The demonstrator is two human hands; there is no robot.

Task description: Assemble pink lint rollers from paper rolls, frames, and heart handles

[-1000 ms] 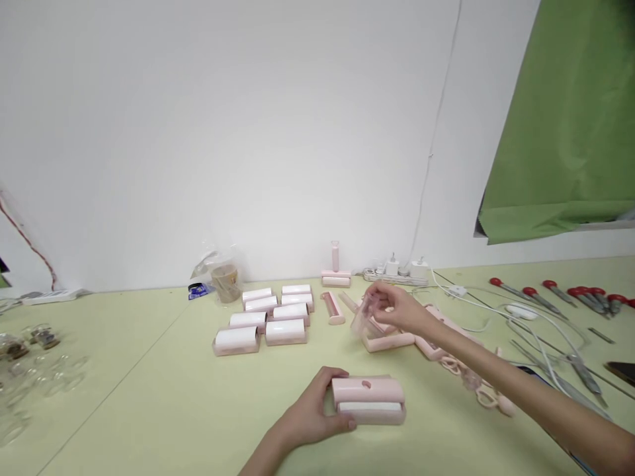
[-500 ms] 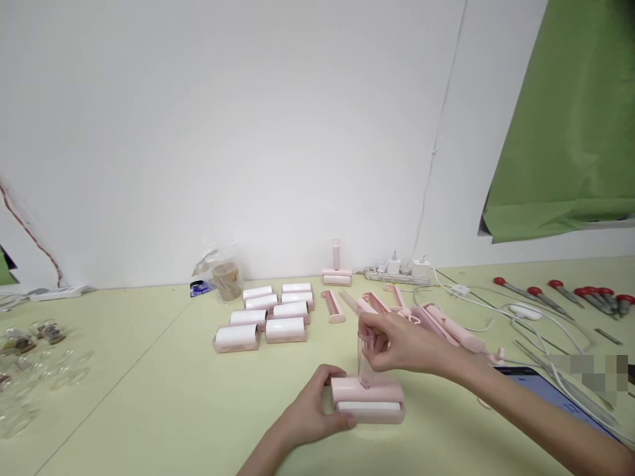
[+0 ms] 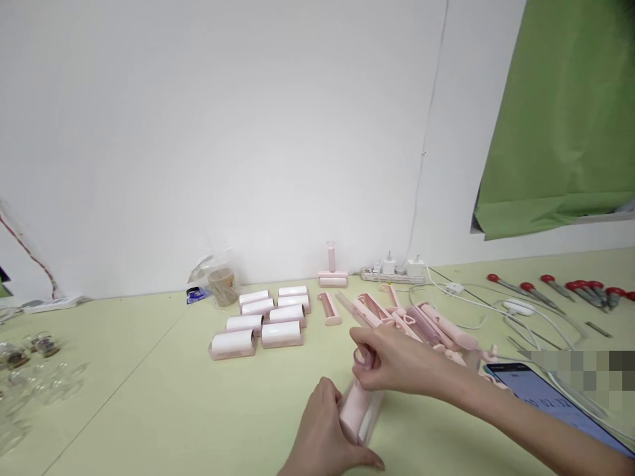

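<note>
A pink lint roller (image 3: 355, 411) with a white sticky roll stands turned at a slant in front of me, close to the near edge of the view. My left hand (image 3: 325, 430) is closed around the near left end of its body, thumb along the front. Fingers of my right hand (image 3: 380, 357) pinch the ring at the top of its handle and cover most of the handle. Beyond my hands, a similar pink lint roller (image 3: 332, 271) stands upright by the wall, and an empty pink roller cover (image 3: 329, 309) lies nearer.
Several white rolls in clear cases (image 3: 282, 334) stand in two rows left of centre. Loose pink roller parts (image 3: 436, 324) are heaped at right, near a phone (image 3: 540, 396), cables and a power strip (image 3: 391, 276). Red-handled tools (image 3: 540, 294) lie far right; clear glass pieces (image 3: 44, 377) lie left.
The lint roller has turned from facing me squarely to a slant. Both hands moved with it, staying on body and handle; my left hand shifted toward me. The view tilted slightly.
</note>
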